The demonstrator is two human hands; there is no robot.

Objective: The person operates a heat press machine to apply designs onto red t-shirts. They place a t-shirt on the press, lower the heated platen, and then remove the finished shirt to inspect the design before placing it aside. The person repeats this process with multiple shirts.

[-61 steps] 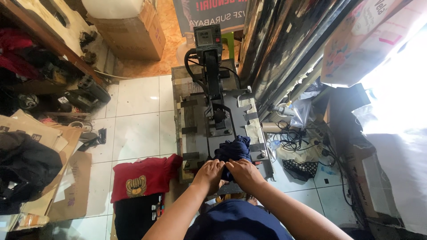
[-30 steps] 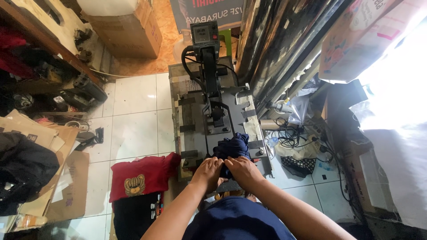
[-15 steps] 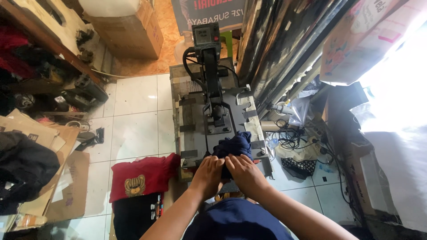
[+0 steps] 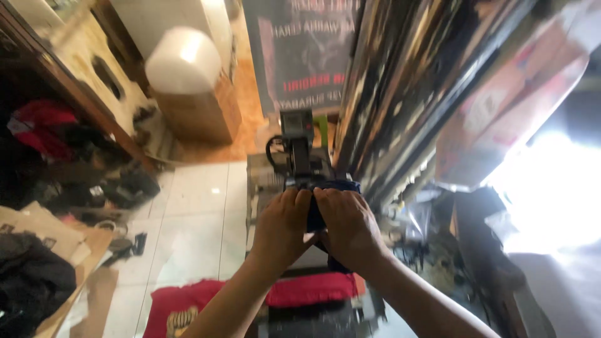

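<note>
My left hand and my right hand sit side by side, both closed on a dark blue cloth wrapped over the handle of a grey heat press. The handle is raised and the press's upper plate is lifted. Under my hands a red garment lies on the lower plate. The picture is blurred by motion.
A red shirt with a bear print lies on the white tile floor at lower left. Flat cardboard and dark clutter fill the left side. A brown box stands behind the press. Rolls of material lean on the right.
Both hands have swung the cloth-wrapped handle up and away, lifting the upper plate and baring a red garment on the lower plate. The view has tilted upward.
</note>
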